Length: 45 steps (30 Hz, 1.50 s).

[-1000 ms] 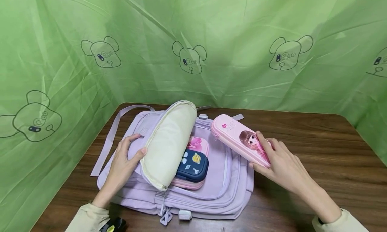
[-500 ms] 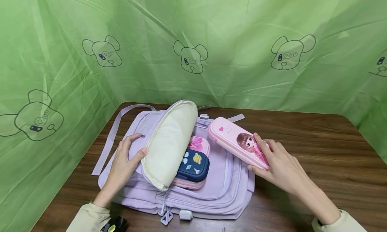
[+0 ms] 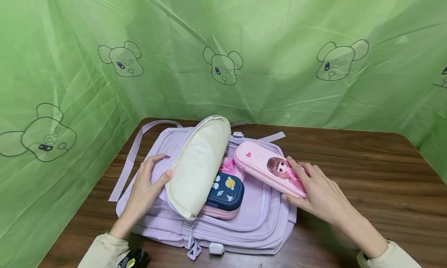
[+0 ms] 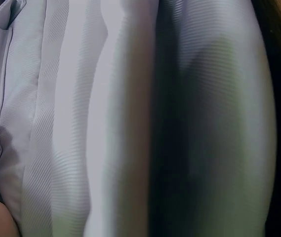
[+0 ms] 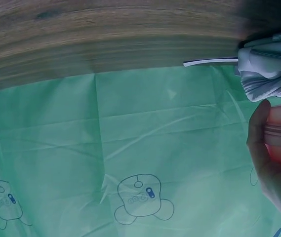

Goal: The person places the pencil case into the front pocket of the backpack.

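Observation:
A lilac backpack (image 3: 258, 206) lies flat on the table, its front pocket flap (image 3: 199, 167) folded back to show a cream lining. My left hand (image 3: 144, 186) holds that flap, thumb on the lined edge and fingers behind. In the pocket mouth sit a navy pencil case (image 3: 225, 192) with planet pictures, a pink case (image 3: 232, 167) behind it and another pink case (image 3: 220, 213) beneath. With my right hand (image 3: 316, 190) I grip the near end of a pink pencil case (image 3: 267, 165) with a doll picture. Its far end overlaps the pink case in the pocket. The left wrist view shows only lilac fabric (image 4: 71, 118) and a bit of hand.
A lilac strap (image 3: 130, 159) trails off the bag's left side, another strap end (image 3: 274, 136) at the back right. Zip pulls (image 3: 194, 250) and a buckle (image 3: 216, 248) hang at the front. A dark object (image 3: 136, 258) is by the left sleeve. Green cloth (image 3: 265, 66) surrounds the table (image 3: 377, 174).
My right hand has brought the doll-picture pencil case left and slightly down toward the open pocket. The left hand keeps its hold on the flap.

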Available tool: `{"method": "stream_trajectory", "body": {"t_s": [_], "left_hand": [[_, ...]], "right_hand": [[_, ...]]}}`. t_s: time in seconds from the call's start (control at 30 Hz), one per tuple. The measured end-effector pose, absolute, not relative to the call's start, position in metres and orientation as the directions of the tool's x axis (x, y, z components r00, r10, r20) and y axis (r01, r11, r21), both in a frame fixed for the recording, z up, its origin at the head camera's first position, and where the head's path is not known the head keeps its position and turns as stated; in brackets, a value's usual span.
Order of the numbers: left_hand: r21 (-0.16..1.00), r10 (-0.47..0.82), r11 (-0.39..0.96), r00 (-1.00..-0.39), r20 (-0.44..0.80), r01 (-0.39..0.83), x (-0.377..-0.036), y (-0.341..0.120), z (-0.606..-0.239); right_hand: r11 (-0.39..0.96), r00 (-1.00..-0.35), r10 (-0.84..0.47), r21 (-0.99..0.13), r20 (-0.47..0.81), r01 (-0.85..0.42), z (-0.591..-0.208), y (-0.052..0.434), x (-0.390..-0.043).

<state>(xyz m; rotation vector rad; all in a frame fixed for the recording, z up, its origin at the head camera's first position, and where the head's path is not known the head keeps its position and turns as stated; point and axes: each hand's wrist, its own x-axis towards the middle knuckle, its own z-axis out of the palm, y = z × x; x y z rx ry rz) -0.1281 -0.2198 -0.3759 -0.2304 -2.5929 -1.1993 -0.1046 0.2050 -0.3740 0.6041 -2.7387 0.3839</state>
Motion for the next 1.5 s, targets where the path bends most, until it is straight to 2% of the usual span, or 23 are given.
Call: {"method": "stream_trajectory", "body": {"t_s": [0.23,0.53,0.8,1.5], "left_hand": [[0.713,0.025,0.659,-0.955,0.296,0.238,-0.129,-0.220,-0.376],[0.676,0.071,0.704,-0.968,0.240,0.220,-0.134,-0.224,-0.369],[0.713,0.119,0.655,-0.966,0.231,0.251,-0.143,-0.229,-0.370],[0.719,0.092,0.634,-0.952,0.294,0.283,-0.140,-0.230,-0.378]], "right_hand": [[0.840,-0.829,-0.387,-0.216,0.403,-0.497,-0.375,0.202,-0.110],[0.783,-0.764,-0.467,-0.194,0.445,-0.591,-0.376,0.194,-0.122],[0.761,-0.760,-0.488,-0.216,0.430,-0.611,-0.377,0.190,-0.131],[0.688,-0.735,-0.544,-0.286,0.405,-0.667,-0.374,0.166,-0.153]]}}
